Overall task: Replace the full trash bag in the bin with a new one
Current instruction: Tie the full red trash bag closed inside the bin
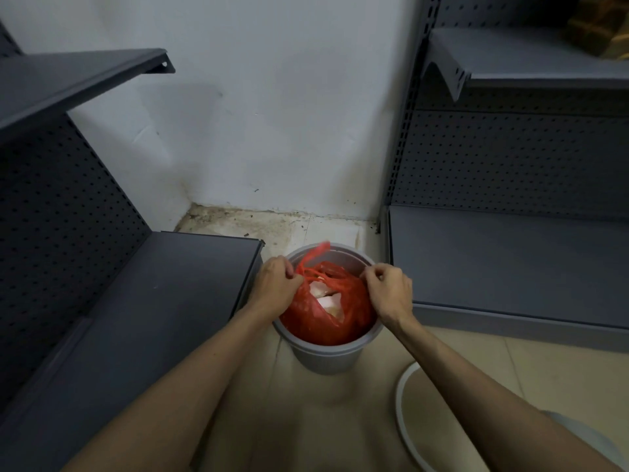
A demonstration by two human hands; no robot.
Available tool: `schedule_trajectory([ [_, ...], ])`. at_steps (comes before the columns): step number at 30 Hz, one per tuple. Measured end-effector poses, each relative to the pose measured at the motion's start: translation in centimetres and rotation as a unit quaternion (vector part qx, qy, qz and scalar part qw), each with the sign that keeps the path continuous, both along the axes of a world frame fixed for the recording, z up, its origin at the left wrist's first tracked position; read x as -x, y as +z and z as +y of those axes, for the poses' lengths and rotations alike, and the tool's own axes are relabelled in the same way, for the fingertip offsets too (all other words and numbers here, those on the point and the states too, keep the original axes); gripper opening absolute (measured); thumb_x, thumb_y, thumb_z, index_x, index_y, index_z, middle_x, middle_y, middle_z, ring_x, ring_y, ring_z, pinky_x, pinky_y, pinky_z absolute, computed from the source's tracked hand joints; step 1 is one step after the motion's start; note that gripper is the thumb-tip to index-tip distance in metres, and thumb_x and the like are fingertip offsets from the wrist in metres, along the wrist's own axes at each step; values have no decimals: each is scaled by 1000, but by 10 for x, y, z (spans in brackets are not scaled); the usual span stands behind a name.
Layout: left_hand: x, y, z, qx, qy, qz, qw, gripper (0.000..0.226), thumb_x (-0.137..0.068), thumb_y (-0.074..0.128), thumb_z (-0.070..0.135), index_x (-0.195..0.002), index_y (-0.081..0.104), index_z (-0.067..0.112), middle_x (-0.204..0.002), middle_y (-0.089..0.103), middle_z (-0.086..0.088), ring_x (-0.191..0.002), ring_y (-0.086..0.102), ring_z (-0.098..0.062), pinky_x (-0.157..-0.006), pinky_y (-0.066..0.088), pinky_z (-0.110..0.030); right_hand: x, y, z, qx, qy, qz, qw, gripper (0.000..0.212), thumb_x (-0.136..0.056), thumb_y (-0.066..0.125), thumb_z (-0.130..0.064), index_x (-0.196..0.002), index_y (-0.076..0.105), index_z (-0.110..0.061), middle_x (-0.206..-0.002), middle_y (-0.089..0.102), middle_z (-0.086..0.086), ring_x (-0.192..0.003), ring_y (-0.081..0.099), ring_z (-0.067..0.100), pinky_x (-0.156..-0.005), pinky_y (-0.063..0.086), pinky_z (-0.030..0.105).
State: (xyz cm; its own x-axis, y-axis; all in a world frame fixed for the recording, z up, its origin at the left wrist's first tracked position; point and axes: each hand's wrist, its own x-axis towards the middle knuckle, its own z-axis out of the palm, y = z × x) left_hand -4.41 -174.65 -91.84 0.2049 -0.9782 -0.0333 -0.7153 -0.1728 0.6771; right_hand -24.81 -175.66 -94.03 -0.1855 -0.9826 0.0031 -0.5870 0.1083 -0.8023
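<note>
Left hand (277, 281) and right hand (388, 287) pinch the bag (326, 308) at 9 and 3 o'clock in the bin (326, 356). Film soft, likely tearable; lift by the handles

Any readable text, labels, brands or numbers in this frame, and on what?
None readable.
Red bag: no print visible.
Grey bin: no label visible.
Shelves: bare, no tags.
Brown item on the top right shelf: too blurred to tell whether it bears text.
</note>
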Motion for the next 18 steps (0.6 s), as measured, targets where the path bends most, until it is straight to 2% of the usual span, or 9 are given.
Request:
schedule_trajectory([
  [3, 12, 1, 1, 0, -4, 19, 1000, 8, -85, 64, 7, -80, 57, 8, -77, 59, 0, -65, 53, -8, -52, 36, -17, -7, -1, 6, -18, 59, 5, 998, 20, -85, 58, -26, -83, 76, -20, -89, 75, -5, -89, 68, 16, -90, 52, 39],
  [6, 18, 0, -2, 1, 8, 34, 999, 8, -83, 66, 11, -78, 59, 11, -76, 64, -2, -70, 62, -16, -56, 47, -24, -13, -3, 6, -24, 94, 23, 995, 24, -80, 60, -27, -99, 74, -25, -109, 69, -4, -106, 61, 17, -97, 48, 39],
  [8, 17, -2, -3, 1, 7, 39, 999, 8, -83, 66, 14, -78, 60, 15, -77, 66, -1, -73, 65, -19, -63, 55, -33, -14, -3, 5, -3, 100, 30, 995, 25, -82, 61, -25, -104, 73, -23, -114, 62, -3, -112, 55, 17, -100, 44, 38],
  [10, 16, -4, -3, 4, -1, 51, 999, 7, -83, 65, 17, -78, 59, 17, -77, 66, 1, -74, 65, -17, -66, 56, -36, -18, 5, 6, 21, 108, 43, 993, 26, -85, 61, -27, -108, 72, -21, -117, 59, -4, -116, 49, 15, -102, 38, 33],
  [12, 17, -6, -4, 1, -13, 83, 996, 7, -84, 64, 18, -79, 58, 18, -76, 67, 4, -73, 63, -12, -64, 50, -32, -23, 11, 3, 29, 143, 55, 988, 32, -83, 64, -33, -112, 71, -21, -120, 64, -5, -117, 51, 14, -103, 38, 35],
  [14, 19, -7, -4, -11, -10, 131, 991, 10, -86, 62, 16, -80, 55, 19, -76, 65, 5, -70, 59, -10, -62, 43, -28, -26, 12, -3, 10, 177, 42, 983, 33, -80, 68, -35, -110, 70, -23, -112, 71, -5, -108, 61, 13, -99, 46, 38],
  [17, 18, -13, -3, -42, 11, 185, 982, 10, -91, 58, 17, -85, 52, 22, -81, 65, -2, -74, 60, -18, -65, 45, -31, -28, 6, -9, -41, 189, -20, 981, 6, -85, 67, -29, -89, 69, -26, -87, 75, -7, -86, 70, 11, -88, 54, 42],
  [18, 18, -14, -2, -44, 13, 188, 981, 8, -93, 55, 20, -87, 51, 23, -84, 66, -6, -76, 61, -20, -66, 46, -32, -29, 3, -10, -44, 185, -38, 981, 5, -86, 65, -26, -82, 67, -24, -78, 74, -6, -78, 71, 11, -84, 56, 43],
])
